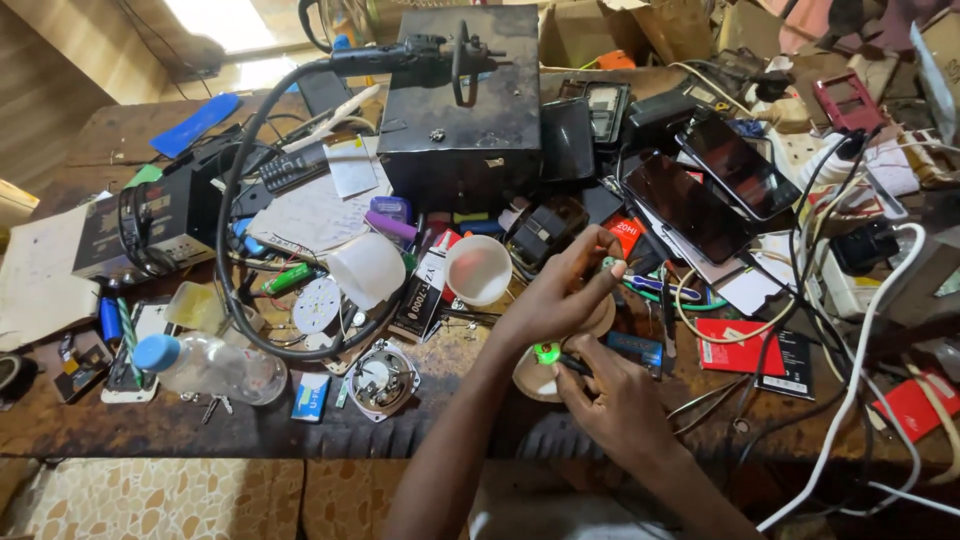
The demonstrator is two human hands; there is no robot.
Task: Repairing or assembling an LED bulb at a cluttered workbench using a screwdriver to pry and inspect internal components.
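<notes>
Where hands (590, 340) overlap, green-tipped tool (547, 353) half-hidden.

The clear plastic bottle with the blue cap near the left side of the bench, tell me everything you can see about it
The plastic bottle is clear and looks thin-walled, closed with a light blue cap. It lies on its side on the worn brown workbench, cap pointing left, and no liquid shows inside. It sits well left of both hands, touched by neither. A black cable loops just above it, a small blue and white card lies at its right end, and small keys lie just below it.
</notes>
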